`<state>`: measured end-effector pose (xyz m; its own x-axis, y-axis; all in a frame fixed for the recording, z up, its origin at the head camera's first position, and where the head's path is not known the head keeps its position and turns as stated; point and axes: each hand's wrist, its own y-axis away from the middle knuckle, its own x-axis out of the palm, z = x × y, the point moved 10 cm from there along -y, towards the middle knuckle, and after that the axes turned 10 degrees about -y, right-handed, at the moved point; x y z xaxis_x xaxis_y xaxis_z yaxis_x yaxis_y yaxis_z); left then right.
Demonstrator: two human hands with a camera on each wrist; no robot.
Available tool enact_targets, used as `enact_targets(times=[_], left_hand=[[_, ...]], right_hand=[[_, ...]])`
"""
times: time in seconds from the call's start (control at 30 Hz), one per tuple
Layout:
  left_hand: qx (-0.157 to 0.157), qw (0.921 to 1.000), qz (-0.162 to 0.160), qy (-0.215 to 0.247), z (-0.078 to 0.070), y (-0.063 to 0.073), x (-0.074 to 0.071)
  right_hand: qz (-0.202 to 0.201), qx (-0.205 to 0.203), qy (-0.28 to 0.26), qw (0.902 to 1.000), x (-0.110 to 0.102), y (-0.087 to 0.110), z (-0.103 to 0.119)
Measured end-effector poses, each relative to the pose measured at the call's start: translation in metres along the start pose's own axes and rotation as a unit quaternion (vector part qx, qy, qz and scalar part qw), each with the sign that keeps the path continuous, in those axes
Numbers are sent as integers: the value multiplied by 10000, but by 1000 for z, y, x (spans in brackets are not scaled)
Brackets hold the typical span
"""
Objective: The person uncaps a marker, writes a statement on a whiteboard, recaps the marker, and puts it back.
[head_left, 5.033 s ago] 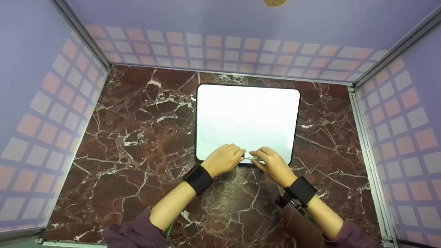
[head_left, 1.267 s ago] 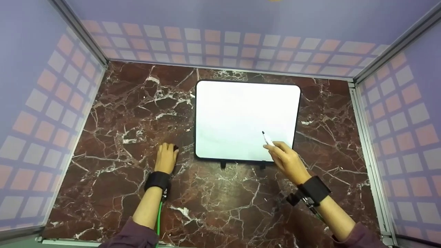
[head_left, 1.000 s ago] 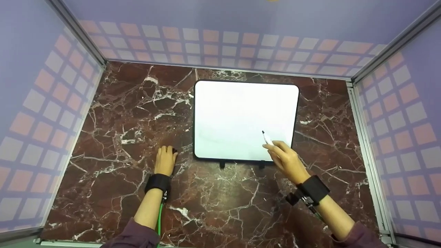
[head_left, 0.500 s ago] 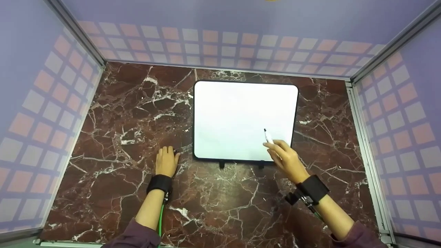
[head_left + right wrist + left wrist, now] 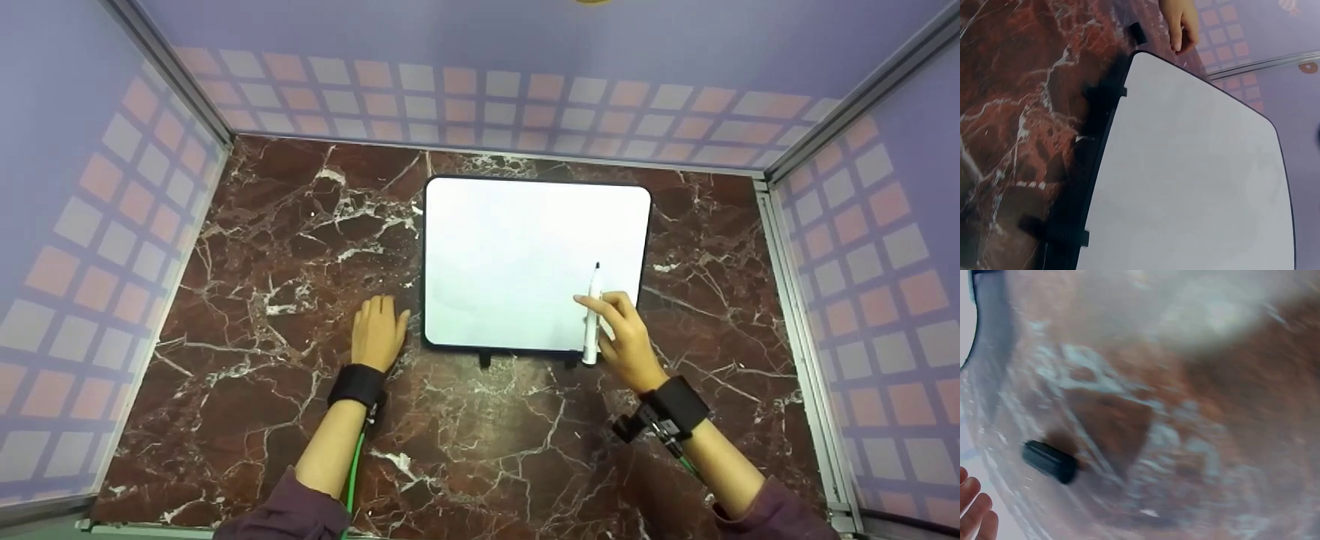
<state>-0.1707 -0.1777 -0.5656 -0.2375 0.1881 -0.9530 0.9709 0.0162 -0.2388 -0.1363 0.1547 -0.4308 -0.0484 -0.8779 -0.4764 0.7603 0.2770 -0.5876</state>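
My right hand pinches a white marker over the lower right of the whiteboard. The marker is uncapped, its dark tip pointing toward the back, apparently apart from the board. Left of the board, my left hand is held with its fingers loosely extended and nothing in them. A black marker cap lies on the tabletop near the left fingertips in the left wrist view. The right wrist view also shows the cap beside the board's corner; in the head view it is not visible.
The whiteboard has a thin black frame, with black clips along its near edge. Dark red marbled tabletop surrounds it. Lilac panels with pink and white squares enclose the back and sides. A green cable runs along the left forearm.
Both hands were together on the marker at the board's near edge. The left hand went left with the cap, let it go and shifted slightly right. The right hand has turned the marker more upright in view.
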Motion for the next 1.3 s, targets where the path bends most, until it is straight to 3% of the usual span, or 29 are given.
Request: enact_targets(times=[0.27, 0.53, 0.73, 1.07, 1.3], left_hand=[[178, 9991, -118, 353, -22, -11, -10], [-23, 9938, 218, 1089, -35, -20, -10], [-354, 9847, 497, 1633, -35, -23, -5], [-791, 9636, 855, 2408, -30, -22, 10], [-776, 9583, 721, 2655, -31, -23, 12]], right_hand=[[-444, 439, -333, 9975, 1, -13, 0], [-1021, 800, -1041, 9861, 2, -33, 13], [-1106, 1299, -1408, 9752, 12, -43, 4], [-1107, 1287, -1362, 9760, 37, -55, -1], [-936, 1747, -1902, 9615, 64, -58, -11]])
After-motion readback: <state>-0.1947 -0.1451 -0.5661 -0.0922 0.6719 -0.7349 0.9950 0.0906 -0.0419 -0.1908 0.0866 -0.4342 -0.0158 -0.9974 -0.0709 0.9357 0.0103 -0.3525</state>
